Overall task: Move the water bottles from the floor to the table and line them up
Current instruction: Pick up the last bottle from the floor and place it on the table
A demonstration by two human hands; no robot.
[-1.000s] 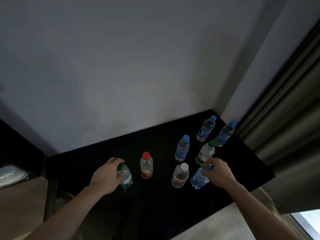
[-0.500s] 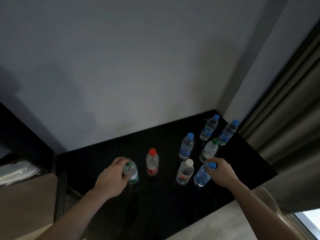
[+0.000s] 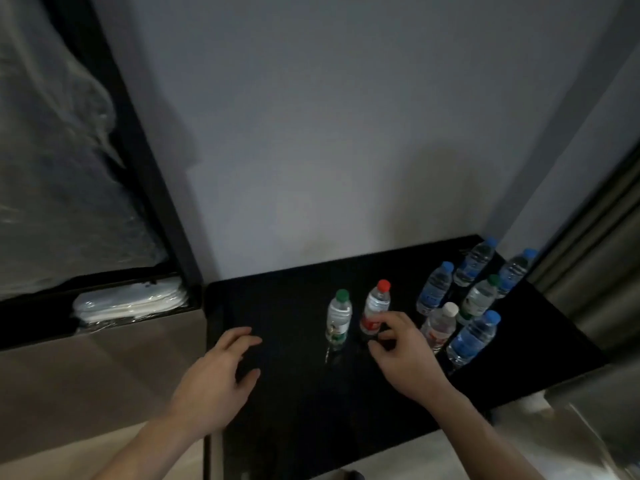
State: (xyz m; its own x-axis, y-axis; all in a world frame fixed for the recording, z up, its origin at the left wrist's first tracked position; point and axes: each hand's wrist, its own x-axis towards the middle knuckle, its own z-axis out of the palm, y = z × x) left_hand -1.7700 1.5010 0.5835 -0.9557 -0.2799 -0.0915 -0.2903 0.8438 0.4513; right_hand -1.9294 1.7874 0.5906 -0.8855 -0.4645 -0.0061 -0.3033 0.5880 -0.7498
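Plastic-wrapped panel (image 3: 62,150) stands at far left, off the table, behind a dark upright frame (image 3: 152,174). Below it, a stack of white wrapped items (image 3: 131,303) lies on a ledge just beside the table's left edge.

Table (image 3: 277,410): black, glossy top, set into the wall corner.

Left hand (image 3: 216,379): over the table near its left edge, palm down, fingers loosely spread and relaxed, holding nothing. Whether the fingertips touch the surface cannot be told.

Green-capped bottle (image 3: 338,318): upright near the middle of the table, free of both hands.

Red-capped bottle (image 3: 375,308): upright just beside it on the right. Right hand (image 3: 407,358) is at this bottle's lower body, with the fingertips (image 3: 375,318) on the red label band and the fingers partly curled. The frame is blurred; a closed grip is not confirmed.

Remaining bottles stand upright in a cluster toward the table's right edge and far right corner:
- white-capped bottle (image 3: 440,325), just right of the right hand;
- front blue-capped bottle (image 3: 472,337), nearest the front right, close beside the white-capped one;
- middle blue-capped bottle (image 3: 434,287), behind the white-capped one;
- second green-capped bottle (image 3: 479,299), between the blue-capped ones;
- rear blue-capped bottle (image 3: 474,261), in the far right corner by the wall;
- edge blue-capped bottle (image 3: 516,271), at the right edge.

Eight bottles in all are on the table, in a loose group rather than a single line. Curtain (image 3: 595,254) hangs just beyond the right edge.
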